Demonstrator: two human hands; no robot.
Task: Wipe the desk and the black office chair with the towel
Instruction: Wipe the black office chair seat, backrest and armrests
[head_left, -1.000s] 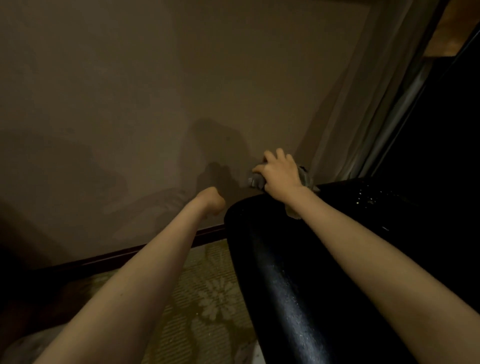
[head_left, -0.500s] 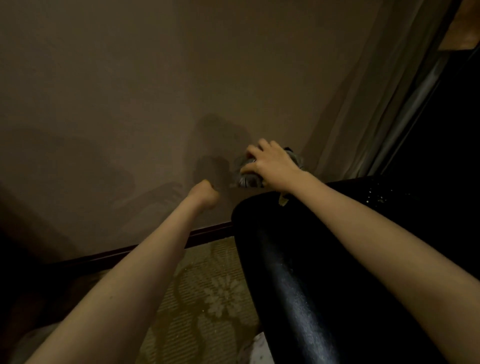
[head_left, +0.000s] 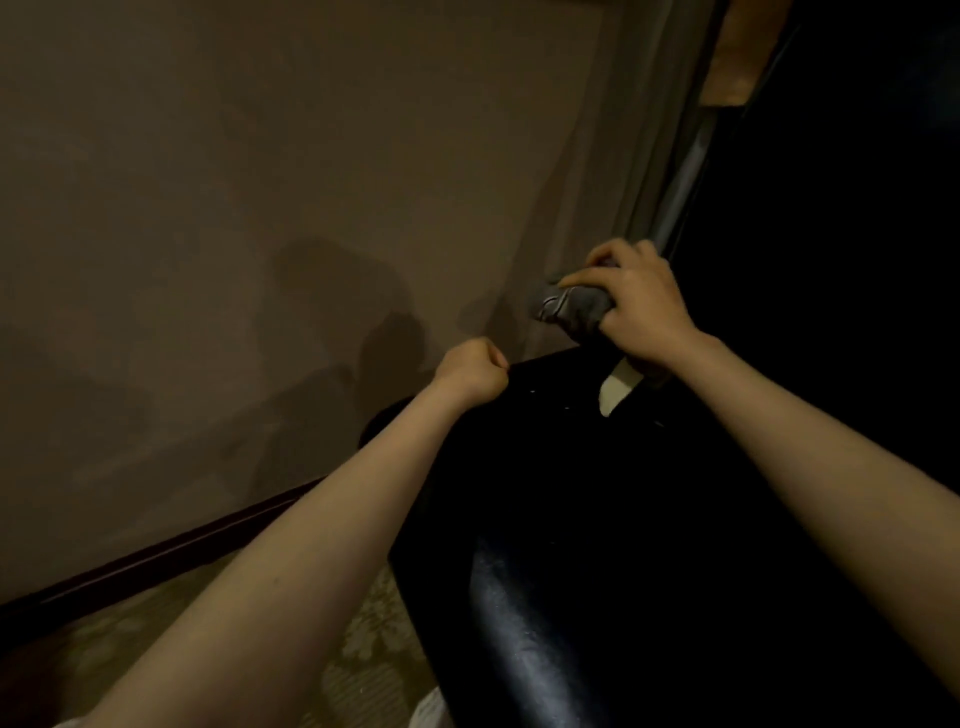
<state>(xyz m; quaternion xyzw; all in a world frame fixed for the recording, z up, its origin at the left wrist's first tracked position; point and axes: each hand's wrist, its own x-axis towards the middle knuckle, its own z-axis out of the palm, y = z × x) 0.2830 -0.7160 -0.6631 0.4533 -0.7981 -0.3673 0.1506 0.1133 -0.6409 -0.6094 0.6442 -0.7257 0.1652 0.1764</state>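
Fingers of my right hand (head_left: 641, 306) grip the bunched grey towel (head_left: 571, 306) just above the black office chair (head_left: 545, 467) back's top edge. My left hand (head_left: 470, 371), clenched empty, touches that edge. Best next: press the towel flat and sweep along.

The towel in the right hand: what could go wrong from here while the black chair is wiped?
1. The right hand grips the towel in a tight bunch at the top edge of the black chair, so little cloth may meet the surface; pale specks could stay.
2. The curtain hangs just behind that hand and might get caught or dragged.
3. The light is dim and the chair dark, so missed patches may be hard to notice.
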